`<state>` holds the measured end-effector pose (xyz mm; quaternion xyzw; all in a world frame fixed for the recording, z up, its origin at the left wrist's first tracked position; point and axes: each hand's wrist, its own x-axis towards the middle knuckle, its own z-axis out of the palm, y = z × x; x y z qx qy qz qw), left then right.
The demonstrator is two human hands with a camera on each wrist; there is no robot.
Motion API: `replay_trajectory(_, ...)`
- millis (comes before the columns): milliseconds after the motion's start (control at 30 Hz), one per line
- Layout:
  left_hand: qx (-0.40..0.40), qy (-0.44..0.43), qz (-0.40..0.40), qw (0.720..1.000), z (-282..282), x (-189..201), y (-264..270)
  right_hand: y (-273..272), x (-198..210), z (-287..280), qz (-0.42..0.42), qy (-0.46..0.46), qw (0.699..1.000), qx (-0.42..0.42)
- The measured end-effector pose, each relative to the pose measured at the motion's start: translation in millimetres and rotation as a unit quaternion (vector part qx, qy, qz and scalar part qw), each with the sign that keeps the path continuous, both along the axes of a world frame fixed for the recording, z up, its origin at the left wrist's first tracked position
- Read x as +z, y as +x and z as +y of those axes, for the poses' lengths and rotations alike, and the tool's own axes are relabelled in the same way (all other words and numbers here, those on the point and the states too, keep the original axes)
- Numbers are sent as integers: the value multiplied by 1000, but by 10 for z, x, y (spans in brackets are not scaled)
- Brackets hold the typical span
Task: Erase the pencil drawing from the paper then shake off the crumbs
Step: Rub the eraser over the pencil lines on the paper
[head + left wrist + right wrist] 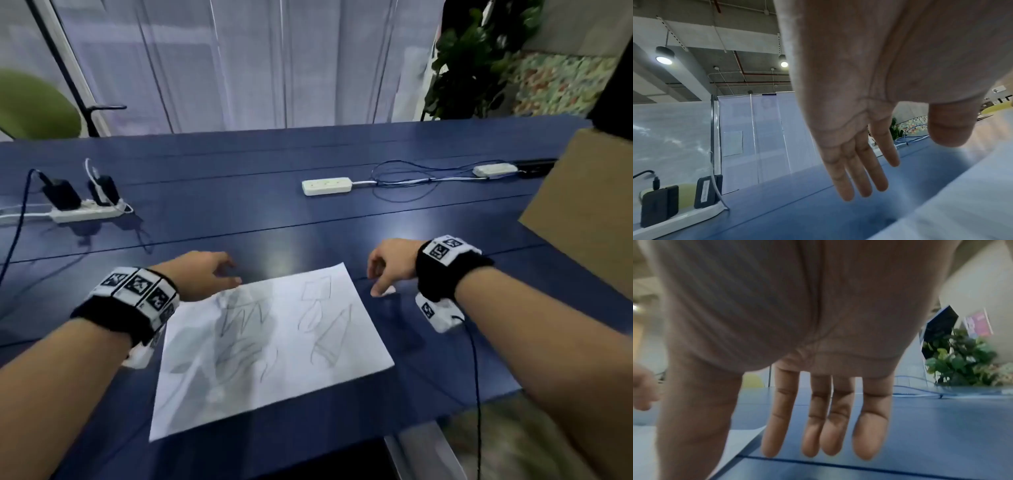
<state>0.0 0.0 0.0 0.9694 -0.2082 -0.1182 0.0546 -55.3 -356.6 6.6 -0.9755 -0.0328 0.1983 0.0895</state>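
Observation:
A white sheet of paper point(274, 346) lies flat on the blue table point(239, 212), covered with grey pencil scribbles point(322, 329). My left hand point(227, 272) hovers at the sheet's far left corner, fingers straight and empty; the left wrist view shows this hand point(865, 170) above the table with the paper point(962, 203) beside it. My right hand point(376, 277) hangs just right of the far right corner, off the sheet. Seen from the right wrist, the hand point(828, 426) has straight fingers holding nothing, with the paper point(744, 438) to its left. No eraser is clearly visible.
A power strip with black chargers point(85, 209) sits at the far left. A white power strip point(327, 186) and blue cables point(411, 178) lie beyond the paper. A cardboard box point(589, 205) stands at the right. The table's front edge point(445, 411) runs near my right forearm.

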Motion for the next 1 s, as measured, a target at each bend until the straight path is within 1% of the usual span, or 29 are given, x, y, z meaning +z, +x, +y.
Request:
replay_trajectory(100, -2, 16, 9, 1000, 8, -17, -100, -123, -10, 77, 12, -46, 999, -3)
replay_trajectory(267, 1, 33, 3, 999, 139, 107, -249, -210, -149, 111, -32, -71, 997, -26)
replay_trajectory(400, 14, 45, 21, 999, 444, 136, -325, -206, -179, 111, -70, -76, 994, -29)
replay_trajectory(500, 22, 64, 39, 997, 695, 79, -311, -185, -66, 244, -110, -45, 993, -26)
replay_trajectory(533, 19, 65, 45, 997, 760, 44, -312, -154, -4, 352, -121, -19, 992, -29)
replay_trajectory(600, -4, 81, 60, 995, 775, -28, -328, -114, 81, 596, -123, 68, 990, -32)
replay_trajectory(667, -31, 97, 84, 991, 713, -94, -351, -96, 129, 895, -106, 138, 985, -7)
replay_trajectory(700, -40, 100, 93, 990, 671, -131, -356, -78, 119, 1043, -96, 147, 984, 16)
replay_trajectory(833, -84, 130, 95, 983, 420, -222, -402, 5, 32, 1591, -58, 119, 984, 116)
replay_trajectory(900, -99, 129, 78, 984, 291, -286, -416, 60, -45, 1777, -46, 109, 983, 137)
replay_trajectory(1000, -107, 100, 64, 987, 165, -335, -393, 149, -110, 1927, -66, 73, 984, 152)
